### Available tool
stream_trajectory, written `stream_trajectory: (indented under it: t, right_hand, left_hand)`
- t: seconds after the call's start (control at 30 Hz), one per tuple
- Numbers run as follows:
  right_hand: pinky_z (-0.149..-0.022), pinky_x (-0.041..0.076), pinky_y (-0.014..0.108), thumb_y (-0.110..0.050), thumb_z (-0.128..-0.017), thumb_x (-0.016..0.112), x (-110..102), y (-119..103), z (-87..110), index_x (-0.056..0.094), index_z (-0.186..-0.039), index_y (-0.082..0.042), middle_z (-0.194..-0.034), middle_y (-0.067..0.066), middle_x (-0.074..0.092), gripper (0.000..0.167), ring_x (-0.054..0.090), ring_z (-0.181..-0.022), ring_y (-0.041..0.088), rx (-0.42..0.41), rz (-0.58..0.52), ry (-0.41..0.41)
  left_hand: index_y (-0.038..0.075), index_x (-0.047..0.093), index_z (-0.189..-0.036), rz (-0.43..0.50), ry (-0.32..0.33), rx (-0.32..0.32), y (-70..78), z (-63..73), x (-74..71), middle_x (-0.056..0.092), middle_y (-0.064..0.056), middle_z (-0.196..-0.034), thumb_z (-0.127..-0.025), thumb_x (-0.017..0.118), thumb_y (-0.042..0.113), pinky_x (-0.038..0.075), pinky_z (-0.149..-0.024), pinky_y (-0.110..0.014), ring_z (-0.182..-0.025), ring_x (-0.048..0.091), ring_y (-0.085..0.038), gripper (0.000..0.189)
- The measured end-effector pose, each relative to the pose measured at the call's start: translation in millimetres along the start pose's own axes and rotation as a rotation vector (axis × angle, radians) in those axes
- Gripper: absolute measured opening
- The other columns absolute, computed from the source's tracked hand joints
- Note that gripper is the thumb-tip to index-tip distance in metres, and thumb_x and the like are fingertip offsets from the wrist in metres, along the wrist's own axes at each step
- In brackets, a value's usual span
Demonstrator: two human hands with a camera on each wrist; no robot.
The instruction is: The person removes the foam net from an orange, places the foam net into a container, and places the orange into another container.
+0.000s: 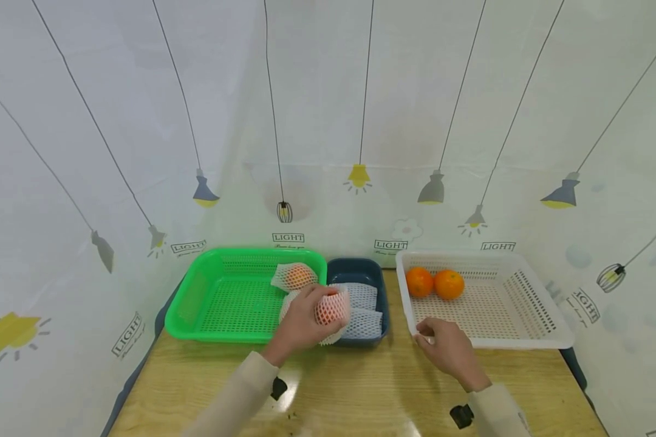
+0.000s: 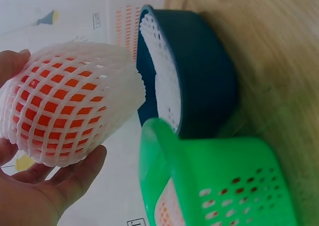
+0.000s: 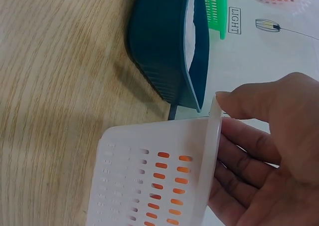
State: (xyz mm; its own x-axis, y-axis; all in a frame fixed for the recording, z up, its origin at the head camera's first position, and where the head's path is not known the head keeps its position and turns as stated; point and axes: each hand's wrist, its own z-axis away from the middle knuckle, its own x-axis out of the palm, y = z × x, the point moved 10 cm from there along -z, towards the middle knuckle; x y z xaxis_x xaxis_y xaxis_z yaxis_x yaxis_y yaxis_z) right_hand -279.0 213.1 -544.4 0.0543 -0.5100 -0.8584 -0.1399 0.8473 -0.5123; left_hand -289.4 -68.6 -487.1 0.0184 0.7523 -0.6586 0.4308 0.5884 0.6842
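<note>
My left hand [image 1: 300, 321] holds an orange in a white foam net [image 1: 332, 309] above the green basket's right edge, beside the dark blue bin [image 1: 355, 264]. In the left wrist view, thumb and fingers curl around the netted orange [image 2: 60, 106]. White foam net sleeves [image 1: 363, 321] lie in the blue bin. More netted fruit [image 1: 297, 277] sits in the green basket [image 1: 197, 331], partly behind the left hand. My right hand [image 1: 448, 349] is at the white basket's near left corner, fingers loosely bent, thumb tip at the rim [image 3: 212, 151].
Two bare oranges [image 1: 449, 284] lie at the left end of the white basket [image 1: 546, 340]. The three containers stand in a row along the back of the wooden table [image 1: 350, 388]. Behind them hangs a pale sheet [image 1: 328, 121] printed with lamps.
</note>
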Motion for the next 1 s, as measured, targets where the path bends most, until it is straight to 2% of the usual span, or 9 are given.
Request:
stream_trajectory:
  t: [0.13, 0.27, 0.37, 0.5, 0.63, 0.77, 0.9, 1.0]
  right_hand:
    - [-0.078, 0.060, 0.044, -0.022, -0.093, 0.073, 1.3, 2.5, -1.5, 0.074, -0.104, -0.009, -0.099, 0.005, 0.076, 0.017, 0.071, -0.089, 0.020, 0.017, 0.009, 0.002]
    - [-0.080, 0.059, 0.045, -0.023, -0.093, 0.073, 3.2, 2.0, -3.0, 0.073, -0.105, -0.008, -0.101, 0.007, 0.075, 0.019, 0.070, -0.090, 0.021, 0.020, 0.002, 0.005]
    - [-0.085, 0.058, 0.048, -0.021, -0.092, 0.072, 2.8, -2.2, -2.8, 0.071, -0.112, -0.005, -0.108, 0.012, 0.072, 0.026, 0.068, -0.097, 0.026, -0.007, 0.013, 0.037]
    - [-0.091, 0.056, 0.053, -0.017, -0.090, 0.073, 0.0, -12.7, 2.0, 0.066, -0.122, -0.002, -0.120, 0.017, 0.065, 0.036, 0.061, -0.111, 0.034, -0.075, 0.050, 0.134]
    - [-0.095, 0.055, 0.054, -0.012, -0.085, 0.079, -0.8, -29.5, 9.3, 0.064, -0.125, -0.004, -0.127, 0.016, 0.062, 0.044, 0.056, -0.119, 0.035, -0.179, 0.009, 0.216]
    - [-0.098, 0.054, 0.052, -0.013, -0.080, 0.085, 5.7, -45.5, 16.8, 0.064, -0.127, -0.005, -0.129, 0.011, 0.064, 0.052, 0.057, -0.121, 0.031, -0.272, -0.061, 0.223]
    - [-0.092, 0.057, 0.043, -0.013, -0.078, 0.087, 14.3, -57.6, 25.2, 0.065, -0.127, -0.007, -0.126, 0.007, 0.067, 0.053, 0.061, -0.114, 0.024, -0.344, -0.130, 0.217]
    - [-0.088, 0.057, 0.038, -0.016, -0.079, 0.088, 27.8, -62.3, 29.4, 0.064, -0.130, -0.009, -0.126, 0.006, 0.068, 0.056, 0.062, -0.110, 0.020, -0.360, -0.206, 0.149]
  left_hand:
    - [0.027, 0.063, -0.135, 0.033, -0.005, 0.008, -0.2, 10.3, 10.6, 0.060, 0.002, -0.130, -0.082, 0.086, 0.040, 0.058, -0.089, -0.036, -0.116, 0.060, -0.017, 0.059]
    - [0.030, 0.064, -0.134, 0.090, 0.015, 0.016, -1.6, 20.2, 17.5, 0.061, 0.003, -0.132, -0.081, 0.088, 0.039, 0.058, -0.089, -0.037, -0.118, 0.060, -0.018, 0.059]
    - [0.032, 0.064, -0.133, 0.114, 0.023, 0.008, -6.0, 27.2, 25.1, 0.060, 0.005, -0.132, -0.080, 0.088, 0.040, 0.058, -0.090, -0.036, -0.120, 0.058, -0.017, 0.059]
    - [0.035, 0.064, -0.133, 0.153, -0.007, -0.009, -11.8, 35.1, 40.2, 0.057, 0.006, -0.135, -0.080, 0.088, 0.041, 0.057, -0.093, -0.036, -0.125, 0.055, -0.018, 0.059]
    - [0.036, 0.064, -0.133, 0.195, -0.032, -0.012, -15.3, 40.4, 54.0, 0.056, 0.007, -0.137, -0.079, 0.089, 0.039, 0.058, -0.092, -0.034, -0.127, 0.054, -0.019, 0.059]
    - [0.032, 0.065, -0.133, 0.227, -0.028, 0.023, -15.0, 45.4, 63.0, 0.057, 0.002, -0.135, -0.079, 0.090, 0.035, 0.059, -0.090, -0.032, -0.124, 0.057, -0.022, 0.059]
    - [0.030, 0.065, -0.134, 0.232, -0.030, 0.047, -14.5, 50.7, 69.5, 0.057, 0.000, -0.135, -0.079, 0.090, 0.032, 0.059, -0.091, -0.035, -0.124, 0.057, -0.023, 0.060]
    - [0.033, 0.063, -0.135, 0.225, -0.048, 0.029, -18.4, 55.5, 75.2, 0.056, 0.002, -0.138, -0.080, 0.090, 0.035, 0.058, -0.096, -0.040, -0.129, 0.056, -0.022, 0.062]
